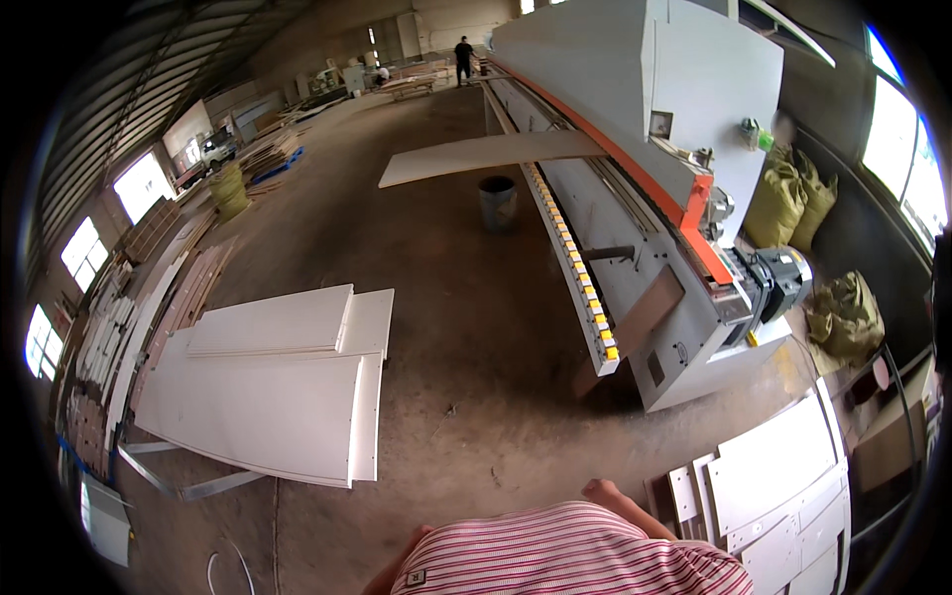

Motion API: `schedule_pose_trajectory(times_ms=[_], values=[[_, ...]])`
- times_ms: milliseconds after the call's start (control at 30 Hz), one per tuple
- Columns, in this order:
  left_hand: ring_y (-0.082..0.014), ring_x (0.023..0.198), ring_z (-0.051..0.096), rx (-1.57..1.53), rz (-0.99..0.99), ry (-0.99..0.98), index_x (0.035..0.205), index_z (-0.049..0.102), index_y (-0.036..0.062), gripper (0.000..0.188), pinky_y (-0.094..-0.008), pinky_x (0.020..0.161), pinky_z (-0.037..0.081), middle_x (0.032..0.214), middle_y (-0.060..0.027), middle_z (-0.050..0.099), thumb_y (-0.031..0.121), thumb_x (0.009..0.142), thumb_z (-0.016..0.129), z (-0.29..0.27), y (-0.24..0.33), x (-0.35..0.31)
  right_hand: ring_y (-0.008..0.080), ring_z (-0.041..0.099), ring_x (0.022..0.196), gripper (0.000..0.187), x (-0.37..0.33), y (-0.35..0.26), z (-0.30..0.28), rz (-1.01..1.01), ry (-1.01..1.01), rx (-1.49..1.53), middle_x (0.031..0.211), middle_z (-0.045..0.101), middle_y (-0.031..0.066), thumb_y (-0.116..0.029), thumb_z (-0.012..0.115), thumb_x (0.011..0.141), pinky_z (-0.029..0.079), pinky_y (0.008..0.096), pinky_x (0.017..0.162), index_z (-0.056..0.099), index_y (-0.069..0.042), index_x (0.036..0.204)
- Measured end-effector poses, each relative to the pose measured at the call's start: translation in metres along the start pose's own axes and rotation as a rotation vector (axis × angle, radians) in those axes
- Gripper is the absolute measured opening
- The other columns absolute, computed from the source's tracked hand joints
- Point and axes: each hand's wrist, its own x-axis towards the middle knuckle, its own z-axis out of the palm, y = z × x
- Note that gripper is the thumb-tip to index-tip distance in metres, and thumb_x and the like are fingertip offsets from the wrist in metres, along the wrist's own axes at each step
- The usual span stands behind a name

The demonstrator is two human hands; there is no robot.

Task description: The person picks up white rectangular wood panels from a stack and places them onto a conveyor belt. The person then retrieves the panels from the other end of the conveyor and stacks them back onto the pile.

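My right hand is at the lower middle, in front of the striped shirt, with its fingers curled and nothing seen in them. It is above the concrete floor, nearest to a stack of white panels at the lower right, and apart from it. Of my left hand only a sliver of skin shows past the shirt; its fingers are hidden. Ahead on the left lies a stack of large white panels on a metal frame. No panel touches either hand.
A long white machine with an orange edge runs ahead on the right. Its roller rail carries a long panel jutting left. A dark bucket stands below. Sacks sit at the right; a person stands far off.
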Motion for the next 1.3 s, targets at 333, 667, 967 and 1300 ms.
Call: schedule_pose_trajectory(times_ms=[333,667,967,1300], values=[[-0.0202,0.075,0.063,-0.037,0.031,-0.046,0.081,0.063,0.0024,0.030,-0.0327,0.067,0.050,0.078,-0.0138,0.065,0.032,0.073,0.060,-0.016,0.031,0.010,0.0295,0.058,0.094,0.029,-0.037,0.025,-0.037,-0.119,-0.258,-0.334,0.102,0.061,0.0113,-0.031,0.046,0.082,0.049,0.0389,0.078,0.064,-0.012,0.093],[-0.0211,0.075,0.064,0.008,0.129,-0.161,0.081,0.063,0.0023,0.029,-0.0331,0.067,0.050,0.079,-0.0147,0.065,0.030,0.073,0.059,0.050,0.043,0.048,0.0285,0.061,0.086,0.022,-0.030,0.041,-0.046,-0.121,-0.139,-0.377,0.094,0.063,0.0100,-0.026,0.054,0.076,0.051,0.0393,0.069,0.064,-0.013,0.092],[-0.0218,0.075,0.064,-0.044,0.147,-0.046,0.080,0.064,0.0025,0.026,-0.0334,0.067,0.050,0.078,-0.0145,0.065,0.027,0.074,0.058,0.038,0.046,0.045,0.0319,0.061,0.083,0.035,-0.025,0.017,-0.047,0.084,-0.151,0.006,0.085,0.063,0.0160,-0.038,0.049,0.075,0.049,0.0397,0.073,0.065,-0.008,0.080],[-0.0250,0.079,0.063,-0.006,0.074,-0.047,0.084,0.063,0.0039,0.027,-0.0332,0.072,0.050,0.081,-0.0136,0.065,0.028,0.074,0.056,0.005,0.121,0.005,0.0296,0.059,0.089,0.031,-0.024,0.049,-0.044,-0.019,-0.126,-0.203,0.094,0.063,0.0104,-0.034,0.047,0.079,0.049,0.0402,0.075,0.066,-0.012,0.088]])
